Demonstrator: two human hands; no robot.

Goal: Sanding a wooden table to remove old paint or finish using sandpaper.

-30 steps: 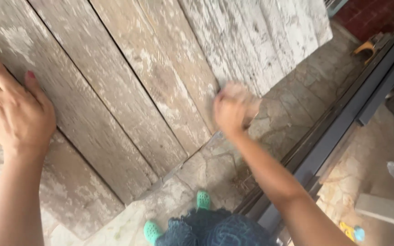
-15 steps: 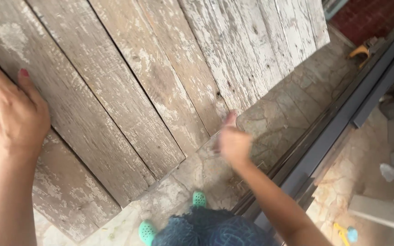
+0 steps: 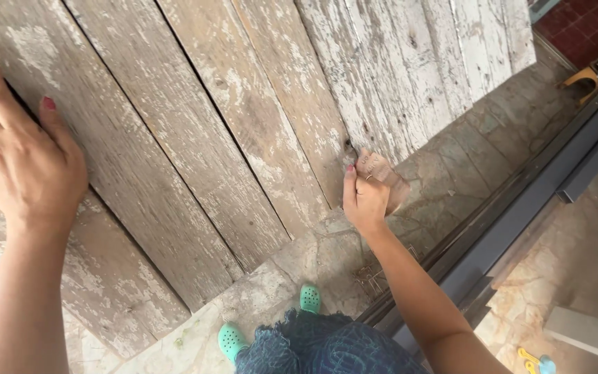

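sliding down from higher up the old grey wooden planks with flaking white paint [image 3: 257,138], right hand [image 3: 365,201] now pinching the small brown sandpaper sheet [image 3: 381,173] near the bottom edge, left hand [image 3: 22,159] still pressing flat, fingers spread wide, holding nothing.

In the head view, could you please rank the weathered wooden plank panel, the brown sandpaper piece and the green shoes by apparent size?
1. Weathered wooden plank panel, by far the largest.
2. Brown sandpaper piece in the right hand, and each green shoe: they look alike, so unranked.

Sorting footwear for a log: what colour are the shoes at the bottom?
The shoes are mint green, seen best in the head view, beside the stone floor.
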